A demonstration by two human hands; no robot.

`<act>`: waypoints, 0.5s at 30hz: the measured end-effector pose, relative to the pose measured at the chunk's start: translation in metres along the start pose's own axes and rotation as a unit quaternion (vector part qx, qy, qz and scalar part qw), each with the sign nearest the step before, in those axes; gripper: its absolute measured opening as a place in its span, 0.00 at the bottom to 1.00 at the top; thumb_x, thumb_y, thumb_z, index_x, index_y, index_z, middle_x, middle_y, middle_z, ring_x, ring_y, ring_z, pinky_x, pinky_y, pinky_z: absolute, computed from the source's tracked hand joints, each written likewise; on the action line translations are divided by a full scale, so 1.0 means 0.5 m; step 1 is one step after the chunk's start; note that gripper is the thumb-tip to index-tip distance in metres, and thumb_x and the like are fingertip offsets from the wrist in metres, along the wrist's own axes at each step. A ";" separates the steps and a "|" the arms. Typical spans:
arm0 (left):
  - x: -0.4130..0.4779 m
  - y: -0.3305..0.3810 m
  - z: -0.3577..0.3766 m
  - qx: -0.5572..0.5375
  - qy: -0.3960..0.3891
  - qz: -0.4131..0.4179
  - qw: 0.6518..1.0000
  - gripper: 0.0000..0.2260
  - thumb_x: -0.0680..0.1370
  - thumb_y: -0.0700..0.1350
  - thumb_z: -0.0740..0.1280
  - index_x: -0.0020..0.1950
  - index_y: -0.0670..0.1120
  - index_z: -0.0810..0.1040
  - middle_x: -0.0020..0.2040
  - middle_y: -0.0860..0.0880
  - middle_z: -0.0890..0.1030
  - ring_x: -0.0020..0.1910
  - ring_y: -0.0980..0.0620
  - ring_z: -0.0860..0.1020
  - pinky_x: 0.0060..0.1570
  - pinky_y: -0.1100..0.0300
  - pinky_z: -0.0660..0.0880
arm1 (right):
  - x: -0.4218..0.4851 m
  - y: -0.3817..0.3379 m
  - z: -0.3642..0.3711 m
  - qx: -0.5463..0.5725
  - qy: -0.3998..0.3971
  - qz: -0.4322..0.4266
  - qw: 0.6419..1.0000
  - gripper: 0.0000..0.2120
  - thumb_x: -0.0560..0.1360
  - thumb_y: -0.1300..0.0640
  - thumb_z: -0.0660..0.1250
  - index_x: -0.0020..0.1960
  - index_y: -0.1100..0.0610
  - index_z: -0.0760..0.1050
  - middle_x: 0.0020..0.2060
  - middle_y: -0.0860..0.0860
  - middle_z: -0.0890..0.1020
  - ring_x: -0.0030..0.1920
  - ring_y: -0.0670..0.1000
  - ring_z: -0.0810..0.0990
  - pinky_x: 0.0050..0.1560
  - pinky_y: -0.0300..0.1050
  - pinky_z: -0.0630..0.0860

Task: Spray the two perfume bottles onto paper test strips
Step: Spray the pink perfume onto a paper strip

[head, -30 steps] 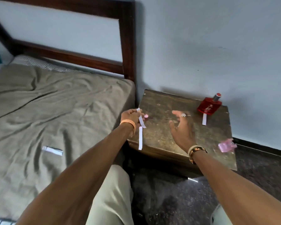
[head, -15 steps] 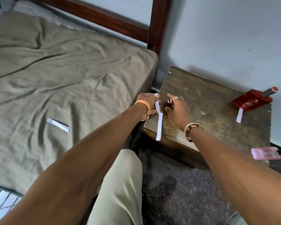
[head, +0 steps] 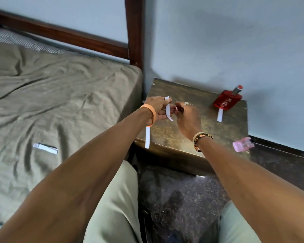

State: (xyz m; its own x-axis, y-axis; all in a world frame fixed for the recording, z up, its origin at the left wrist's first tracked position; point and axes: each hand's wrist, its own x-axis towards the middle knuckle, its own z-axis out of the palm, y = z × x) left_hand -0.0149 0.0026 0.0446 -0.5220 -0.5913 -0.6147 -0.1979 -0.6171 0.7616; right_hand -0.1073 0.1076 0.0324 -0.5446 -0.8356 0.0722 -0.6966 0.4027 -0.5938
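My left hand (head: 156,107) pinches a white paper strip (head: 168,109) upright above the left part of the wooden side table (head: 218,135). My right hand (head: 188,118) is right beside it, its fingertips pinching a small pink-red object (head: 178,108) close to the strip. The red perfume bottle (head: 226,101) lies at the table's back right, with a second strip (head: 219,115) tucked under it. The pink perfume bottle (head: 242,144) lies at the table's right front edge. A third strip (head: 147,137) hangs over the table's front left edge.
An olive-sheeted bed (head: 60,102) with a dark wooden headboard (head: 133,32) stands left of the table. A folded piece of white paper (head: 45,148) lies on the sheet. The wall is right behind the table, and my knees and dark floor are below.
My right hand has come left from mid-table to meet my left hand and now holds the small pink-red object that was at my left fingertips. The strip stays in my left hand.
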 end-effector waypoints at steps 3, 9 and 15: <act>-0.036 0.011 0.082 0.013 -0.025 0.014 1.000 0.07 0.81 0.37 0.61 0.50 0.42 0.78 0.50 0.38 0.83 0.49 0.41 0.83 0.51 0.47 0.80 | -0.027 0.029 -0.079 -0.019 0.015 0.012 1.000 0.10 0.77 0.66 0.65 0.56 0.59 0.80 0.50 0.56 0.83 0.51 0.57 0.80 0.49 0.50 0.76; -0.124 -0.001 0.305 0.062 -0.097 0.041 0.993 0.06 0.81 0.38 0.62 0.48 0.43 0.78 0.47 0.41 0.82 0.47 0.43 0.82 0.52 0.46 0.80 | -0.117 0.120 -0.273 0.002 0.063 0.058 0.996 0.15 0.79 0.68 0.62 0.60 0.56 0.79 0.49 0.49 0.81 0.48 0.50 0.78 0.43 0.33 0.71; -0.163 -0.037 0.441 0.090 -0.144 0.035 0.985 0.07 0.81 0.38 0.61 0.53 0.41 0.79 0.46 0.43 0.83 0.45 0.45 0.81 0.48 0.49 0.80 | -0.175 0.205 -0.371 -0.039 0.106 0.091 0.989 0.18 0.75 0.70 0.65 0.60 0.56 0.81 0.53 0.55 0.84 0.52 0.56 0.81 0.46 0.40 0.72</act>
State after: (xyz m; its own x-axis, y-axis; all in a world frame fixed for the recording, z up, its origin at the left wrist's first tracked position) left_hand -0.1515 0.1767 0.1256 -0.7487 -0.4407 -0.4952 -0.2833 -0.4626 0.8401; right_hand -0.2177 0.2914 0.1136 -0.7448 -0.6521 0.1414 -0.6070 0.5741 -0.5495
